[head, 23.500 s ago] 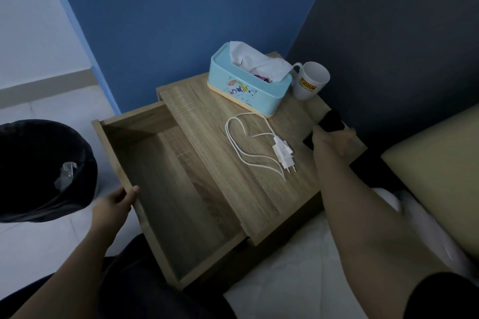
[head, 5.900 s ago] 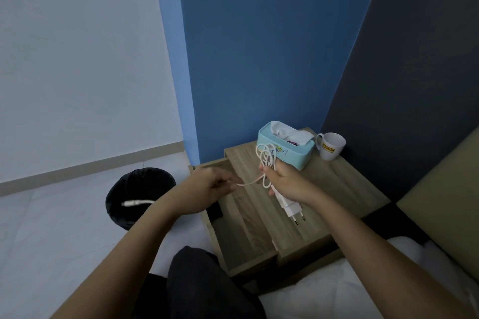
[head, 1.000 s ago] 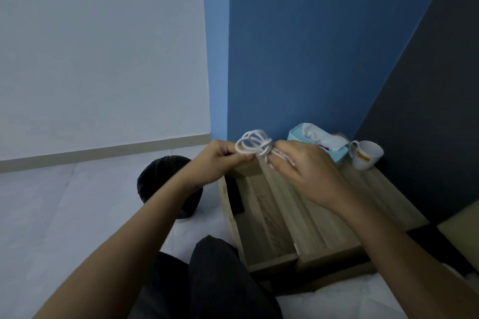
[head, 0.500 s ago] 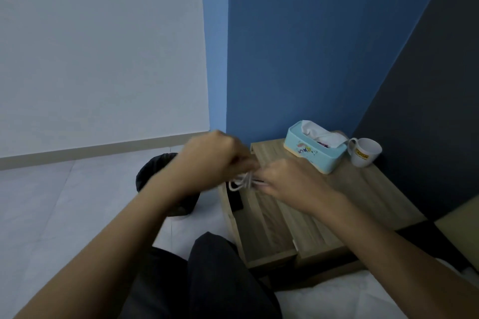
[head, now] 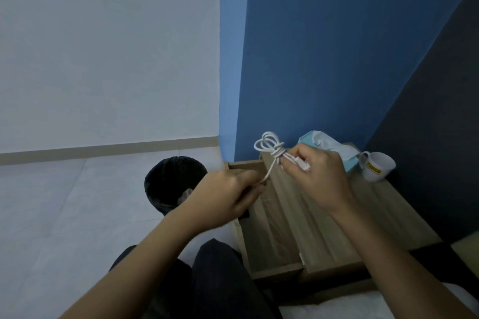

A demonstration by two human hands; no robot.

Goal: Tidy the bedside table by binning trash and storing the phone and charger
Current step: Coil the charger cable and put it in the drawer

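The white charger cable (head: 269, 146) is bundled into loops with a wrap around its middle, held in the air above the wooden bedside table (head: 363, 215). My right hand (head: 316, 176) grips the bundle and the white plug end. My left hand (head: 230, 197) pinches the loose cable end, pulled down and to the left. Below the hands the table's drawer (head: 272, 241) stands open. A dark sliver at the drawer's left edge (head: 245, 215), mostly hidden by my left hand, may be the phone.
A black-lined bin (head: 173, 184) stands on the pale floor left of the table. A light blue tissue box (head: 334, 150) and a white mug (head: 378, 166) sit at the table's back. My dark-trousered knees (head: 215, 280) are in front of the drawer. Bedding lies lower right.
The hands have drawn apart: my left hand pulled the cable's free end down and left, tightening the wrap, while my right hand lifted the looped bundle. The view tilted slightly.
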